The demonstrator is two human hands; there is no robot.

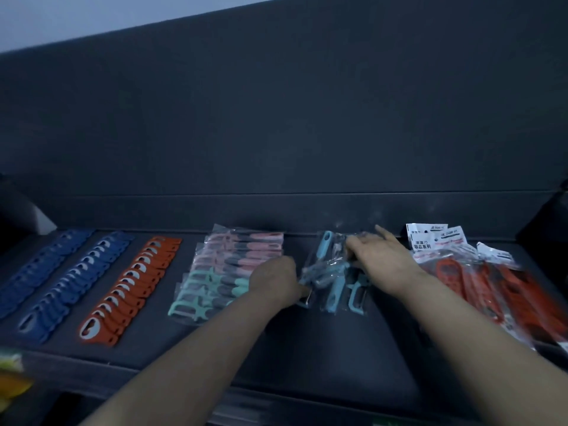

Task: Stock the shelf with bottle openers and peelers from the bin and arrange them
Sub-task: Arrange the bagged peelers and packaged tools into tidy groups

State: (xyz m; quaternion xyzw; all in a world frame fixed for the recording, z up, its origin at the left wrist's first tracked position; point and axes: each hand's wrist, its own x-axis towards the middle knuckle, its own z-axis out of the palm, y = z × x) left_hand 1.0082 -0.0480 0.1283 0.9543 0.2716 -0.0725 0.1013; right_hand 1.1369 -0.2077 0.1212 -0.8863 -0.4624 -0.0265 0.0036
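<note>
Blue peeler packets [333, 282]: loose pile in clear plastic, centre of the shelf [276, 342], close to its back wall. Three light-blue handles can be counted, plus one darker peeler at the pile's 4 o'clock edge. The full packet count is unreadable through the glare.

Left hand [273, 281]: at 9 o'clock of the pile, fingers curled round its near-left edge, gripping the plastic.

Right hand [381, 259]: on the pile's 1 o'clock side, fingers spread and mostly straight, pressing down on top. The index finger points toward the back wall.

Pink and teal peeler packets [227, 272]: one overlapped column just left of the left hand, at 9 o'clock. Pink lies at the back and teal at the front; about six pink and three teal, blurred.

Orange bottle openers [129, 287]: one shingled row farther out at 9 o'clock, a dozen or more.

Blue bottle openers [61, 281]: two shingled rows beyond the orange one, too blurred to count.

Red packets [491, 281]: at 3 o'clock, overlapping heap with white header cards; four cards visible.

Yellow object [12, 379]: one, at 8 o'clock, frame edge, blurred.
</note>
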